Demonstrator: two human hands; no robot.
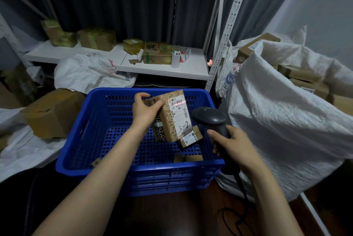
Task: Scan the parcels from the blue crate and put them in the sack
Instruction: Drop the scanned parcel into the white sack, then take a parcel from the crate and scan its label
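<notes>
The white woven sack (pixel 277 121) stands open at the right, just beside the blue crate (pixel 141 167), with brown cartons (pixel 301 77) showing inside its mouth. Behind the crate a white metal shelf (pixel 164 71) carries more cartons and a white cup (pixel 175 59). A large cardboard box (pixel 51 111) sits to the left of the crate.

Over the far half of the crate, the left hand (pixel 144 109) holds a brown parcel (pixel 174 115) tilted, its white label turned up and marked "3-2". The grip of that hand is clamped on the parcel's upper left edge, fingers curled over it. A red scan line (pixel 176 103) lies across the barcode at the top of the label.

The right hand (pixel 235 145) has its grip wrapped round the handle of a black scanner (pixel 209 116), whose head points at the label from just beside it.

A small labelled parcel (pixel 190 136) lies on the crate floor below the held one. Two smaller brown pieces (pixel 188 158) near the front wall may be boxes; the view is too dim to tell.
</notes>
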